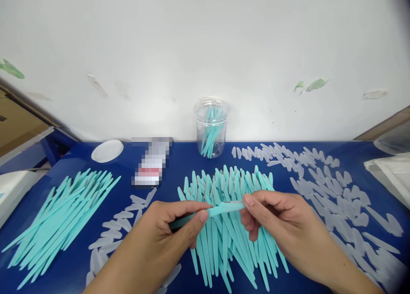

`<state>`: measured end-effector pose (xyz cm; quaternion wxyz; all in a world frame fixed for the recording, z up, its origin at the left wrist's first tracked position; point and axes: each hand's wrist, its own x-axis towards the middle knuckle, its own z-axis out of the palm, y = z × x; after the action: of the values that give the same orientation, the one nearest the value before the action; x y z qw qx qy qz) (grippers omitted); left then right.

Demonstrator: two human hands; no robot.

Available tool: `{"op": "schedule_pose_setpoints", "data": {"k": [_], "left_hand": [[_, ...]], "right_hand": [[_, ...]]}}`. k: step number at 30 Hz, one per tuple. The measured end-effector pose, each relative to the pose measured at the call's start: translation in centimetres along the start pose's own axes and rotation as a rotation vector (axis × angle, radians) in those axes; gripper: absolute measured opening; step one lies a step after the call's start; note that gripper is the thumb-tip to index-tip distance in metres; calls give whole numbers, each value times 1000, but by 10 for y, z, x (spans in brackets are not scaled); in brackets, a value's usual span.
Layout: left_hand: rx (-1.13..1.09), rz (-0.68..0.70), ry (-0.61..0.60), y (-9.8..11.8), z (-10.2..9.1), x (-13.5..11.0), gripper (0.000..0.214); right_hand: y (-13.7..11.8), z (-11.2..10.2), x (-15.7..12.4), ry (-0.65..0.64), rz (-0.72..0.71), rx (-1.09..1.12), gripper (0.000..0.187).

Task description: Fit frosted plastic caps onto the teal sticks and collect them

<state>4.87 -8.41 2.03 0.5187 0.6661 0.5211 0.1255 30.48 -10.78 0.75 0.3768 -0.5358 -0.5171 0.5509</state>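
A teal eyebrow razor [215, 210] lies level between my two hands. My left hand [179, 225] is closed on its handle, thumb and index finger pinching it near the blade end. At that end a translucent blade cap [233, 206] sits over the blade, and my right hand [272, 217] pinches the cap's tip. Whether the cap is fully seated I cannot tell. Directly below and behind my hands spreads a large pile of teal eyebrow razors [224, 242], blade ends pointing away from me.
Another razor pile [60, 221] lies left on the blue table [173, 166]. Loose translucent caps [336, 200] spread at right, with more caps [112, 234] at left. A clear plastic tub [211, 131] holding several razors stands by the wall, near a white lid [107, 151] and a pixelated phone-like object [152, 161].
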Motion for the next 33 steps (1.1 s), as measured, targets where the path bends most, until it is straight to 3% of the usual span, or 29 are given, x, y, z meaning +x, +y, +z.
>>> {"op": "schedule_pose_setpoints", "data": {"k": [4, 8, 12, 18, 24, 30, 33], "left_hand": [[52, 54, 103, -6, -11, -1, 42], [210, 270, 232, -4, -16, -4, 29], [304, 381, 239, -1, -21, -7, 24], [321, 401, 193, -1, -23, -9, 22], [328, 405, 206, 6, -10, -7, 24], [272, 478, 303, 17, 5, -2, 23], [257, 439, 305, 15, 7, -1, 22]], "right_hand": [[3, -12, 3, 56, 6, 20, 45], [2, -15, 2, 39, 63, 36, 52], [1, -14, 2, -17, 70, 27, 52], [2, -13, 2, -31, 68, 36, 52], [2, -8, 0, -41, 76, 21, 54], [4, -4, -3, -91, 88, -50, 54], [3, -3, -3, -104, 91, -46, 53]]}}
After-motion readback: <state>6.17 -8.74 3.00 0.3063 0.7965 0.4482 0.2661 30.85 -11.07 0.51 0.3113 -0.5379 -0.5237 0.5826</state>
